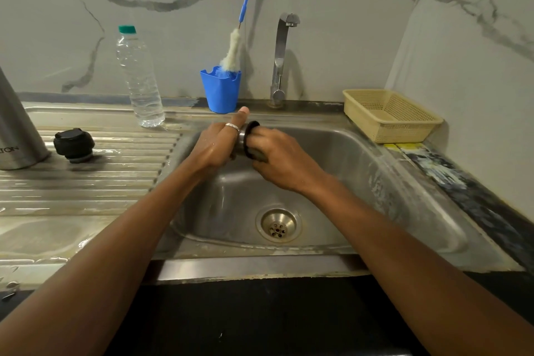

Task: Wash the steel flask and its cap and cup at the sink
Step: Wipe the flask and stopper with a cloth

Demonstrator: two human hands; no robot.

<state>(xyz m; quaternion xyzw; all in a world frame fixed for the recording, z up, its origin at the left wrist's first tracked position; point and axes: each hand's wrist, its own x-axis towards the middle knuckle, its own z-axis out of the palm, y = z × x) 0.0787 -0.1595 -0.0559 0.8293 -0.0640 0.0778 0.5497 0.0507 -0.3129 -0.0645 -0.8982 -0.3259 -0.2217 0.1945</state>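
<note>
Far left on the drainboard [101, 182], the steel flask [17, 130] and its black cap [74, 143] stand waiting. Over the sink [231, 254] my left hand [213, 147] grips the cup [245, 139] on its side, and my right hand [280, 159] curls its fingers into the cup's mouth, which I read as the scrubbing step. Next, I judge, is a rinse at the tap [281, 61], which shows no stream, so one hand must let go.

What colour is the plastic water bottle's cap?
Green; the bottle cap shows best in the head view.
</note>
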